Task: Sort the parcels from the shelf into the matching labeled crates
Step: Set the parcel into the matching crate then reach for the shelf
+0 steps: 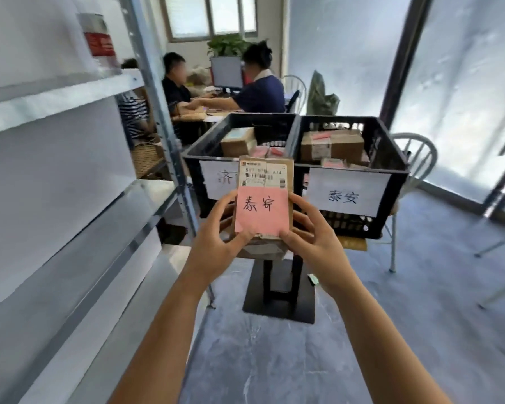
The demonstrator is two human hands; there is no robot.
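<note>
A left hand [216, 233] and right hand [314, 237] hold a parcel [263, 176] upright, fingers curled round its side edges, in front of the left crate [204, 155] and right crate [391, 160]. Its pink label [260, 211] reads 泰安, matching the sign [349, 192] on the right crate.

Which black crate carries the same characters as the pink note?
The right crate: its label reads 泰安, matching the parcel's note; the left crate's differs.
</note>
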